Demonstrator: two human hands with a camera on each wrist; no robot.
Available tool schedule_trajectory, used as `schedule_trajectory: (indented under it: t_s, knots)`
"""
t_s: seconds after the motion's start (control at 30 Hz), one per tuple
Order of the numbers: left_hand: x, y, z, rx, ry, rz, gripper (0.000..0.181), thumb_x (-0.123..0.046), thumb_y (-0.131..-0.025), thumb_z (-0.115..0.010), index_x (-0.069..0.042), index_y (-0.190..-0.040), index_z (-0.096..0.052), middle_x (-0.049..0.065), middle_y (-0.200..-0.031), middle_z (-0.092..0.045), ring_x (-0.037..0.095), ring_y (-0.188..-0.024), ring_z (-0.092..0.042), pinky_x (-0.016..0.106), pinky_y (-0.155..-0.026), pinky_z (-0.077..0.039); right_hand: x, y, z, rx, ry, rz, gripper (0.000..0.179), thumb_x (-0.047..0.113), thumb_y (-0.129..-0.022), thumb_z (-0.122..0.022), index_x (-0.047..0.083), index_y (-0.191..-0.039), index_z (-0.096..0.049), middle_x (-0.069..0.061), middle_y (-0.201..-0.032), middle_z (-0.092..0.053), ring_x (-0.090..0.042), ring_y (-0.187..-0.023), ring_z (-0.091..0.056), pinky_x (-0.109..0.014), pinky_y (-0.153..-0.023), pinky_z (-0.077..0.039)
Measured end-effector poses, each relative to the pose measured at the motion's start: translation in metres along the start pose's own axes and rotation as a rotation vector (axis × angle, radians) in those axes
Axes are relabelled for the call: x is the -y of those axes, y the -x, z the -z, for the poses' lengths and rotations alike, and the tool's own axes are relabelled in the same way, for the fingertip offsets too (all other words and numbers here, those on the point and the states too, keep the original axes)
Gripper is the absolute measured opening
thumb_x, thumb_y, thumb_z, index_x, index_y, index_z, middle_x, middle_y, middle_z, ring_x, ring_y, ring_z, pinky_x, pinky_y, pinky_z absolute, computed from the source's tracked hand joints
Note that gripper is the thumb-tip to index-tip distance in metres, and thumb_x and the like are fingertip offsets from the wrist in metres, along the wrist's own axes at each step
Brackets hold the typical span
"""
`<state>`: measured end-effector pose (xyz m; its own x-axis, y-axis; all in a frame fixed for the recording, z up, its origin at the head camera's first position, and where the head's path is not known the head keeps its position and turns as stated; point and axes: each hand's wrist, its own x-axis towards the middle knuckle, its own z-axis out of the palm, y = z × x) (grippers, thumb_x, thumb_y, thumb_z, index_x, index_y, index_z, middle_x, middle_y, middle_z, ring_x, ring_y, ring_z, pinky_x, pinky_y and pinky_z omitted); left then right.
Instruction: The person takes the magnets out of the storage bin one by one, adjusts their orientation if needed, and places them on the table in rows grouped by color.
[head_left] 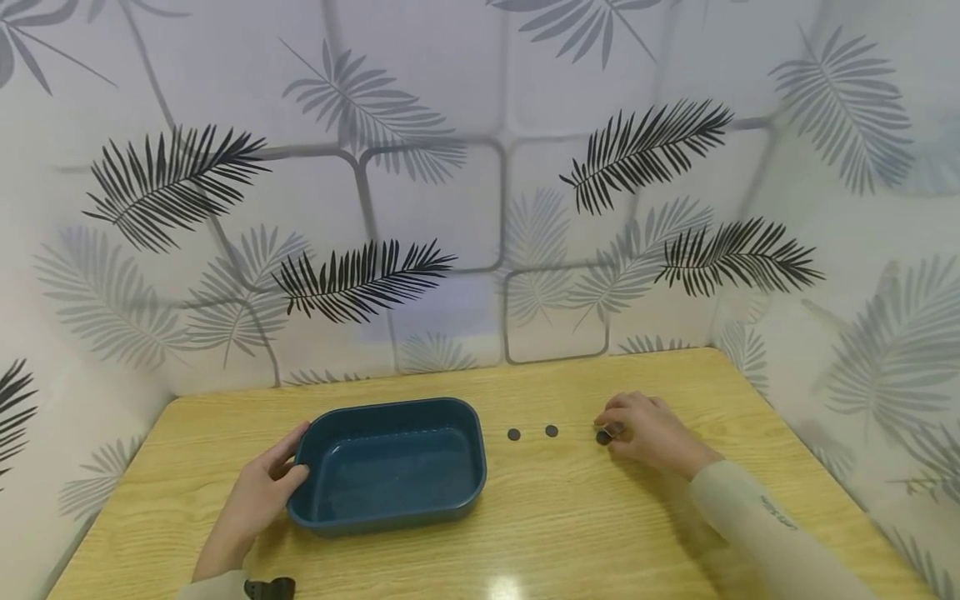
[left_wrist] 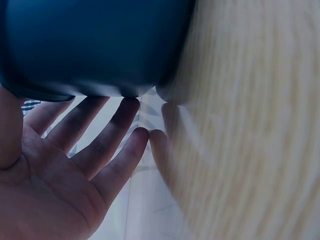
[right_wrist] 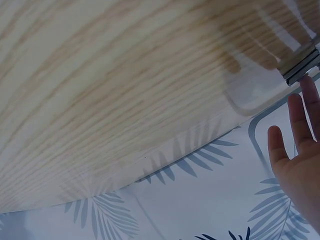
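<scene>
A dark blue rectangular basin (head_left: 386, 518) stands on the table, left of centre. My left hand (head_left: 258, 493) rests against its left end, the thumb at the rim. In the left wrist view the fingers (left_wrist: 117, 117) are straight and spread, several tips touching the outer wall. To the right of the basin lie two small dark round discs, one nearer (head_left: 513, 434) and one farther right (head_left: 552, 431). My right hand (head_left: 648, 433) pinches a short stack of similar dark discs (right_wrist: 301, 67) at the table surface; part of the stack is cut off in the right wrist view.
The light wooden table (head_left: 540, 533) meets a wall (head_left: 465, 208) with a leaf pattern along its back edge. Similar patterned covering stands at both sides. A dark wristband (head_left: 272, 588) is on my left wrist.
</scene>
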<state>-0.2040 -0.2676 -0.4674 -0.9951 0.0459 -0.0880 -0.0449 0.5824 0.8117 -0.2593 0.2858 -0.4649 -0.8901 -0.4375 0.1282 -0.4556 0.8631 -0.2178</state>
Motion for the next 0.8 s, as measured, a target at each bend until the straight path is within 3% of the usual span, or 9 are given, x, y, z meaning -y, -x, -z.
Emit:
schedule_trajectory:
  t_s: [0.23,0.43,0.8]
  knots:
    - [-0.0025,0.0012,0.0008,0.006,0.0,-0.012,0.063,-0.011,-0.106,-0.051,-0.012,-0.164,-0.027,0.026,-0.166,-0.032,0.05,-0.147,-0.041,0.057,-0.116,-0.045,0.0007,-0.0028,-0.0004,0.028,-0.006,0.002,0.02,0.02,-0.088,-0.08,0.024,-0.107,-0.078,0.0,-0.114,-0.069,-0.028,-0.111,-0.063,-0.064,-0.102,-0.044]
    - [-0.0041,0.0048,0.001,0.005,0.002,-0.013,0.063,-0.011,-0.106,-0.052,-0.015,-0.164,-0.029,0.025,-0.164,-0.036,0.05,-0.145,-0.045,0.051,-0.111,-0.051,0.0015,-0.0034,0.0005,0.034,-0.038,-0.018,0.013,0.022,-0.09,-0.079,0.023,-0.103,-0.077,0.006,-0.105,-0.069,-0.023,-0.105,-0.064,-0.063,-0.101,-0.046]
    - [-0.0031,0.0041,0.0027,0.009,0.004,-0.019,0.063,-0.011,-0.106,-0.052,-0.016,-0.164,-0.028,0.025,-0.164,-0.036,0.049,-0.145,-0.044,0.052,-0.112,-0.05,0.0023,-0.006,-0.0031,0.031,-0.03,-0.053,0.004,0.022,-0.093,-0.076,0.019,-0.092,-0.074,0.009,-0.088,-0.067,-0.006,-0.081,-0.059,-0.042,-0.083,-0.052]
